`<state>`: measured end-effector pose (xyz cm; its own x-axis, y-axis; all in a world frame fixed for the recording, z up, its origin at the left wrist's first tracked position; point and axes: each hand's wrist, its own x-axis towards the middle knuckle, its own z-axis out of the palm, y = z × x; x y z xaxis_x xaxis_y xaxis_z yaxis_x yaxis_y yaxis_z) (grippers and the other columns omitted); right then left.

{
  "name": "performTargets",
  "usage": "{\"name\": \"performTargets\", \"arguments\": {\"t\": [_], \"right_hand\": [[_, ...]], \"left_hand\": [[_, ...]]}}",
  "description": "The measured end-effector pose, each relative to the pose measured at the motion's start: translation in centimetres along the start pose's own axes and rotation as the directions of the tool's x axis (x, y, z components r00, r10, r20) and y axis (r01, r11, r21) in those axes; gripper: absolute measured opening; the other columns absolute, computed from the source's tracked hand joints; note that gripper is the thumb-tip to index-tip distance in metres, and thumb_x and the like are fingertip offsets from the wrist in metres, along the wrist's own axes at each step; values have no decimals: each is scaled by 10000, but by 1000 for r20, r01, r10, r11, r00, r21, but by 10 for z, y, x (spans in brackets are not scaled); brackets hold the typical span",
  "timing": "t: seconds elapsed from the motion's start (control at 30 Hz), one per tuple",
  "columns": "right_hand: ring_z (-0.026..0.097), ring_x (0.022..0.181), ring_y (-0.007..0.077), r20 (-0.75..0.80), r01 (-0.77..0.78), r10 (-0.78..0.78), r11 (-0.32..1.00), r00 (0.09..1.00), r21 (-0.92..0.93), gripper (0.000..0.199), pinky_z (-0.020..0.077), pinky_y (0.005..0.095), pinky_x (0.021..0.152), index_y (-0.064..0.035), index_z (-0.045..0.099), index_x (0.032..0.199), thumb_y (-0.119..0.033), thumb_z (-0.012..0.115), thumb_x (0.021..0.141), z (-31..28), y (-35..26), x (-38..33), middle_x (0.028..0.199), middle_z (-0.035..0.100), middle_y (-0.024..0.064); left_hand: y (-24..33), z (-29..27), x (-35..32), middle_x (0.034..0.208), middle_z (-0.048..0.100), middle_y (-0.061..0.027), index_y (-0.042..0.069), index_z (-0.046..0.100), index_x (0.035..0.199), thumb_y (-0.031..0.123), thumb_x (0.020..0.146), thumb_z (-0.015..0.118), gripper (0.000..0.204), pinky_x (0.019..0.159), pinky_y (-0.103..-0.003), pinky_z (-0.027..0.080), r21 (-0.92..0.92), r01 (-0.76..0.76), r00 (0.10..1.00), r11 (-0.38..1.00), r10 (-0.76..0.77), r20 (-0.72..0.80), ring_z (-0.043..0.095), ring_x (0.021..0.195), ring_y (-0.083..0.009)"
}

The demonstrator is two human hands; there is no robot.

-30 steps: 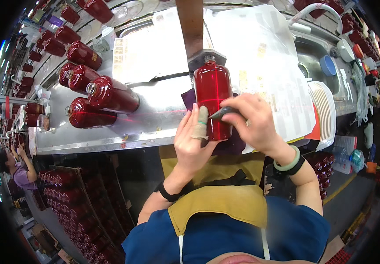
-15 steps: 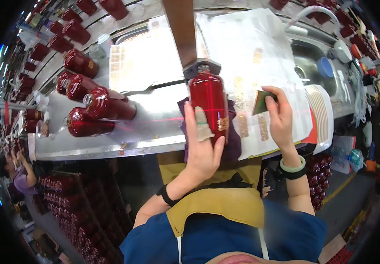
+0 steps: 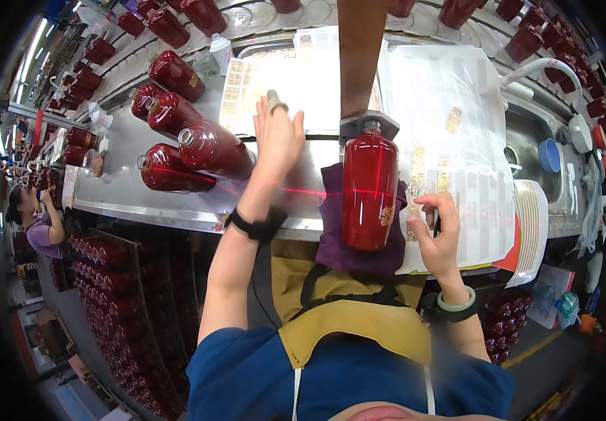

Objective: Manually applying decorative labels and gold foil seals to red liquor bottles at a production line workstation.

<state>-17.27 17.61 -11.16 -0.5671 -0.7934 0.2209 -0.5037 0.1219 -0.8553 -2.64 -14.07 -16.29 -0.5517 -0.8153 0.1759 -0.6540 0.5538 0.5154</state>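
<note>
1. My left hand [image 3: 277, 137] is up over the sheet of gold stickers [image 3: 285, 84] at the back of the worktop [image 3: 124, 196].
2. That hand is spread flat and holds nothing. One finger has a pale wrap on its tip.
3. A black band sits on my left wrist.
4. My right hand [image 3: 438, 235] rests on the white paper [image 3: 457, 161], just beside the red bottle [image 3: 369, 189].
5. Its fingers are curled in near a small gold sticker. I cannot tell if they pinch it.
6. A green ring band sits on my right wrist.
7. The red bottle lies in front of me on a purple cloth [image 3: 359, 256]. Its neck points away from me, under a brown post [image 3: 361, 59].
8. A small gold sticker is on the side of the bottle.
9. A thin red light line crosses the bottle and the worktop.
10. More red bottles [image 3: 198, 147] lie on their sides to my left.
11. A sink [image 3: 535, 151] is far to my right, with a stack of white plates [image 3: 531, 224] near it.
12. Another person [image 3: 36, 224] stands far off on my left.
</note>
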Motion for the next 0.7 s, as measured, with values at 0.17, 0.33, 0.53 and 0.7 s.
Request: {"name": "performTargets", "arguments": {"t": [0.17, 0.33, 0.53, 0.7], "right_hand": [[536, 825, 220, 12, 38, -38, 999, 999, 4, 287, 442, 330, 740, -34, 657, 1046, -125, 835, 841, 4, -3, -5, 973, 597, 86], [553, 813, 227, 13, 74, -74, 997, 997, -7, 297, 462, 327, 720, -38, 667, 1046, -137, 850, 835, -2, -5, -15, 982, 602, 101], [613, 767, 263, 73, 397, -391, 914, 917, -85, 423, 513, 384, 671, -93, 727, 1020, -271, 939, 700, 10, -30, -19, 978, 630, 65], [553, 779, 190, 248, 621, -571, 747, 783, -238, 337, 454, 328, 660, -126, 749, 1139, -210, 770, 813, 33, -38, -23, 1185, 684, 10]], "left_hand": [[-16, 21, 41, 1340, 566, -354, -92, 667, 1198, 431, 970, 660, 571, 1159, -646, 284, 405, 37, 998, 914, -15, -59, 514, 1306, -467], [13, 4, 24, 1117, 694, -295, -102, 698, 1043, 441, 951, 694, 550, 1115, -545, 397, 315, -139, 990, 939, 124, 67, 638, 1135, -440], [-3, 4, 2, 1017, 724, -249, -103, 703, 1054, 427, 903, 755, 554, 930, -496, 493, 342, -329, 928, 880, 368, -54, 683, 989, -406], [5, -18, -8, 952, 738, -190, -30, 743, 1030, 233, 877, 781, 306, 836, -448, 533, 247, -316, 948, 916, 293, 127, 693, 906, -372]]}}
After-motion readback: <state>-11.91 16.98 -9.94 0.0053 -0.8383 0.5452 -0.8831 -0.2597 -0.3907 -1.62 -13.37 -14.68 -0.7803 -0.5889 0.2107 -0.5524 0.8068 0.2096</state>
